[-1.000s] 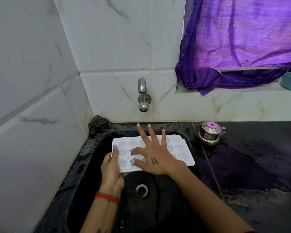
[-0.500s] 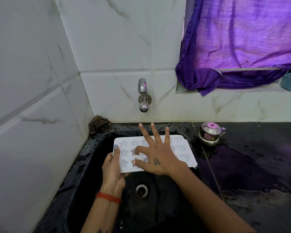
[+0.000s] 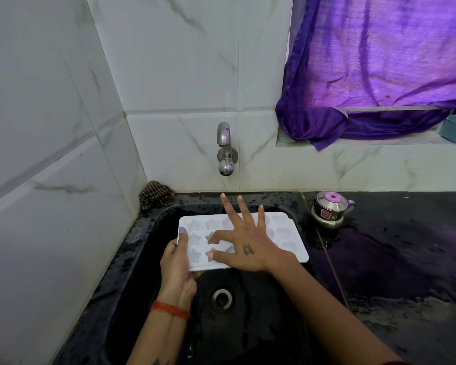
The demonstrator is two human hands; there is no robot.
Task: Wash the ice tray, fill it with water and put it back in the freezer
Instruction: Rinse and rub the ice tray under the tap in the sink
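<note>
1. Holding a white plastic ice tray (image 3: pixel 287 233) level over the black sink (image 3: pixel 132 248), its moulded pockets shaped as stars and rounded forms, its rim flat with rounded corners.
2. Gripping the tray's near-left corner with the left hand (image 3: pixel 178 264): thumb lying along the top of the left edge, fingers tucked under the tray.
3. Resting the right hand (image 3: pixel 244 247) on the tray's top face, index finger bent into a star pocket, thumb pressing near the front edge, the other three fingers spread straight and fanned out beyond the far rim; not clenched, grasping nothing.
4. Showing a round metal drain (image 3: pixel 221 298) in the wet, glossy sink floor below the tray.
5. Hanging from the marbled white tile wall, a chrome tap (image 3: pixel 224 148) with a rounded spout, above the sink's far edge.
6. Sitting on the dark, wet stone counter (image 3: pixel 406 259) right of the sink, a small shiny steel pot (image 3: pixel 329 209) with a pink knob.
7. Lying crumpled in the back-left corner, a brown checked cloth (image 3: pixel 156 194).
8. Draping over the sill, a purple satin curtain (image 3: pixel 379 61).
</note>
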